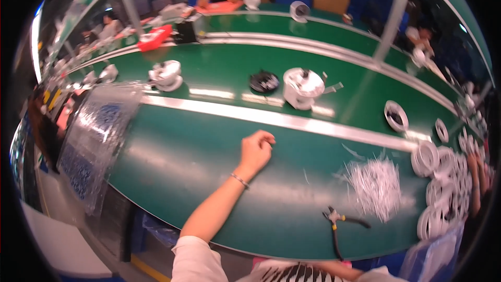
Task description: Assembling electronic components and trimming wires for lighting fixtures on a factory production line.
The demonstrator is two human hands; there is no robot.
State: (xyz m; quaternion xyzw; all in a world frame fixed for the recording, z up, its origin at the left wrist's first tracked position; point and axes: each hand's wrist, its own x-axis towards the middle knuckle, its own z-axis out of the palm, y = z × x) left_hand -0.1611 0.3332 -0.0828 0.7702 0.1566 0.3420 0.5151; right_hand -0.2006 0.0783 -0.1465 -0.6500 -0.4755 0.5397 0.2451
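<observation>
My left hand [257,151] is over the green worktable [172,156], near the metal rail along its far side. Its fingers are loosely curled in, and nothing shows in them. Part of my right forearm [334,269] shows at the lower edge, but the right hand is out of sight. To the right lie pliers [335,219] with black and yellow handles, jaws pointing away from me. Beyond them is a heap of thin, whitish translucent strips [376,185]. A few loose strips are scattered around it.
White rings [436,193] are stacked at the right end. Clear plastic bags of small dark blue parts [86,146] cover the left end. Across the rail [282,120], a green belt carries white housings [302,89] and a black round part [263,81]. Other people work around it.
</observation>
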